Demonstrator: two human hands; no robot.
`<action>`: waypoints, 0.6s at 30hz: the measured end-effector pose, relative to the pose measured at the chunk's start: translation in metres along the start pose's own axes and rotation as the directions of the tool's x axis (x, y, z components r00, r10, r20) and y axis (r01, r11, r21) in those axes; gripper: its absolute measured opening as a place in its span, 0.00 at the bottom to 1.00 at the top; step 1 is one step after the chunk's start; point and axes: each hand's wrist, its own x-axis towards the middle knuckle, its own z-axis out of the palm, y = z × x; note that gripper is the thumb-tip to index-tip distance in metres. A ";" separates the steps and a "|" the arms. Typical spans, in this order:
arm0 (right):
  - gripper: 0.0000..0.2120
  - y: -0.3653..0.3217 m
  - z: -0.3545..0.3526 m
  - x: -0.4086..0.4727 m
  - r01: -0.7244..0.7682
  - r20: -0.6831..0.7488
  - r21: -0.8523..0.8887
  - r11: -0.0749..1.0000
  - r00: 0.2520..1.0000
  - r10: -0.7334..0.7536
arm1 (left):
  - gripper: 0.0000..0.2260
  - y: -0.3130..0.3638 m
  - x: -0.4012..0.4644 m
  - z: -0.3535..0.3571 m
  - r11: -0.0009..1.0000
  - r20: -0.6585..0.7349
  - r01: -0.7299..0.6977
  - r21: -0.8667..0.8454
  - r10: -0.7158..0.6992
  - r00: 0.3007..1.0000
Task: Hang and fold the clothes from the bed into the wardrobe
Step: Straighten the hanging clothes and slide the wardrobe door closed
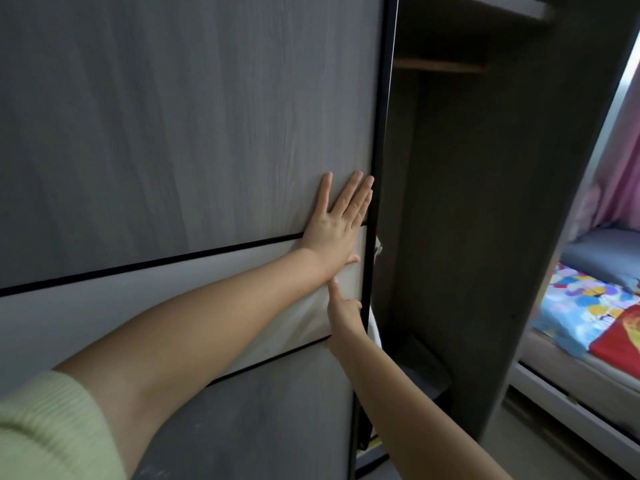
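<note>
The grey sliding wardrobe door [180,133] with a white band fills the left of the head view. My left hand [337,223] presses flat on it, fingers straight, close to its black right edge. Just below, my right hand [344,311] holds that edge: the thumb lies on the door face and the fingers hook round the black rim. To the right of the door the dark wardrobe interior [450,220] stands open. A bit of white cloth [375,327] shows just behind the door edge. The bed [588,306] with a colourful sheet lies at the far right.
Inside the wardrobe a wooden bar [438,65] runs under an upper shelf [502,5]. The wardrobe's side panel [540,237] stands between the opening and the bed. Pink curtains [620,168] hang beyond the bed. A dark object [429,379] sits on the wardrobe floor.
</note>
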 end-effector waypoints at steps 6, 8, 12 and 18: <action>0.48 -0.024 -0.063 0.053 -0.013 -0.004 0.034 0.999 1.000 0.013 | 0.49 0.054 0.061 -0.011 1.000 0.043 -0.011 -0.011 0.011 0.999; 0.48 -0.032 -0.083 0.071 -0.025 -0.003 0.055 0.998 1.000 0.026 | 0.48 0.070 0.081 -0.017 0.999 0.057 -0.023 -0.027 0.025 0.998; 0.47 -0.049 -0.127 0.108 -0.022 -0.042 0.045 0.999 0.999 0.023 | 0.40 0.096 0.118 -0.025 0.990 0.078 -0.103 -0.099 0.111 0.991; 0.44 -0.077 -0.186 0.151 0.017 -0.091 0.065 0.998 0.996 -0.011 | 0.42 0.082 0.116 -0.020 0.999 0.050 -0.036 -0.012 0.036 0.998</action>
